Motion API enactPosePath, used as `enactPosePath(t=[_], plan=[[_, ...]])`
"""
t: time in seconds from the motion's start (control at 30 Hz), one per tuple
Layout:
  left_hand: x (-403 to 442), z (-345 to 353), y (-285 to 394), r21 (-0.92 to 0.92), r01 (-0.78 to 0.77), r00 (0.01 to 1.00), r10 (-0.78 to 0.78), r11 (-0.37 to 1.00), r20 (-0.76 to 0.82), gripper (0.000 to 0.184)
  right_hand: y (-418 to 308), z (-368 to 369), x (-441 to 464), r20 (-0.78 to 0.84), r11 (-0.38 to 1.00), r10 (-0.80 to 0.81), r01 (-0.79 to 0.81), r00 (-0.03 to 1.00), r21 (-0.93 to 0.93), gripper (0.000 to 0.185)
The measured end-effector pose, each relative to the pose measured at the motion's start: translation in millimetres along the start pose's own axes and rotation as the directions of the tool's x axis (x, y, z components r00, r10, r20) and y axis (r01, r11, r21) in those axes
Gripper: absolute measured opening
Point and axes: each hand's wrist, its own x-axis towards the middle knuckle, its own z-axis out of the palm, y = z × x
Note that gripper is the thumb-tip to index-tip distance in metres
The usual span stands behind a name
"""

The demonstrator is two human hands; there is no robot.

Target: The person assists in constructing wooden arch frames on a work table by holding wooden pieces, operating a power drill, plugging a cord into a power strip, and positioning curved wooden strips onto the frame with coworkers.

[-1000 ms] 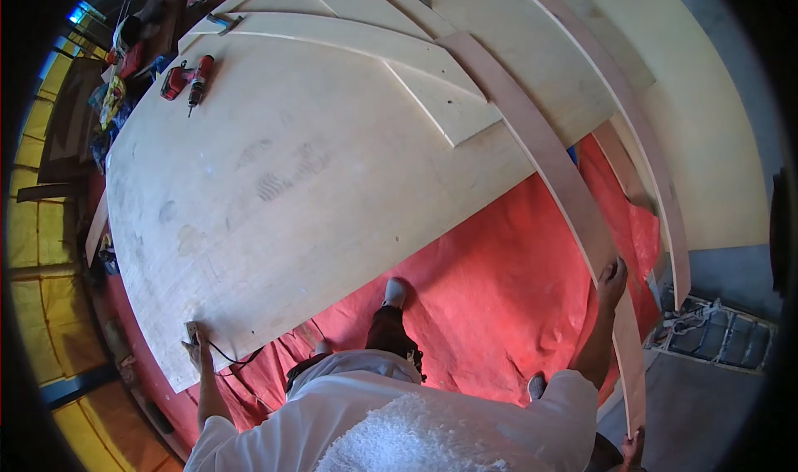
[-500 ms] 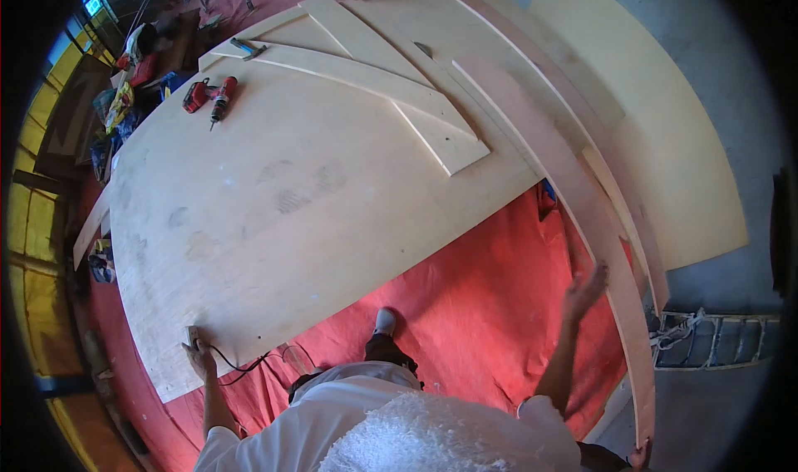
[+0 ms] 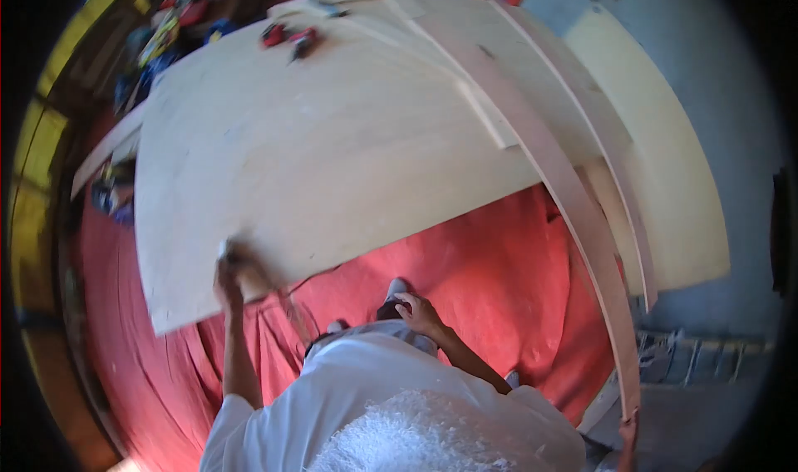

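The drill (image 3: 304, 42) apparently lies on the board (image 3: 332, 164), left of the strips (image 3: 557, 156).

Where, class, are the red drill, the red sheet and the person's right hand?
Red drill (image 3: 306, 40): head view, its body.
Red sheet (image 3: 474, 264): head view, a bare part.
Right hand (image 3: 422, 313): head view, its middle.

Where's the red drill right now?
In the head view, the red drill lies upper left on the wooden board, below and left of the blue tool.

A red sheet (image 3: 499, 248) is covering part of the floor (image 3: 690, 418), a ladder-like frame (image 3: 706, 360) is lying at right, and clutter (image 3: 162, 44) is crowding the upper left.
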Motion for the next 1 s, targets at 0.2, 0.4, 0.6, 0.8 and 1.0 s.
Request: enactPosePath(t=[0.2,0.4,0.6,0.8,1.0], plan=[[-5.4,-12.0,8.5,-0.022,0.160,0.987,-0.160,0.987,-0.006,0.033,-53.9,55.8,-32.0,0.159,0.985,0.120,-0.137,0.980,0.102,0.033],[0.1,-15.5,14.2,-0.067,0.127,0.991,-0.129,0.990,-0.023,0.015,-88.1,94.5,-12.8,0.217,0.988,0.037,-0.068,0.975,0.139,0.030],[-4.7,-44.6,14.5,-0.215,0.113,0.981,-0.144,0.970,-0.131,0.023,-135.3,128.8,35.2,0.249,0.982,-0.069,0.021,0.966,0.189,0.039],[-41.2,-91.0,112.3,0.005,0.021,1.000,-0.021,1.000,0.002,0.031,-222.5,160.4,105.2,0.011,0.929,-0.278,0.266,0.960,0.257,0.061],[-60.7,-80.3,99.7,-0.223,0.076,0.997,-0.074,0.972,0.018,0.035,-226.4,177.8,143.2,0.077,0.902,-0.337,0.299,0.938,0.311,0.021]])
